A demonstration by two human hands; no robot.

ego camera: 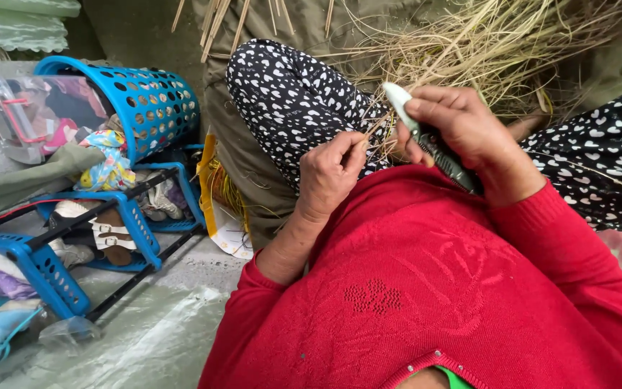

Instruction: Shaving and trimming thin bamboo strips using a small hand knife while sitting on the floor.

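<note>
My left hand point(331, 173) pinches a few thin pale straw strands point(377, 130) above my knee, which is covered in black cloth with white hearts point(282, 101). My right hand point(462, 133) is closed around a tool with a pale tip and dark handles point(426, 137), its tip close to the strands. Red knitted sleeves point(426, 288) cover both arms. A loose heap of dry straw point(498, 43) lies beyond my hands on an olive cloth.
A blue perforated basket point(145, 101) lies tipped on the left, with clothes spilling out. Below it stands a blue and black rack point(59, 245) holding shoes. A yellow and white bag point(217, 209) lies beside my leg. Clear plastic sheeting point(145, 338) covers the floor.
</note>
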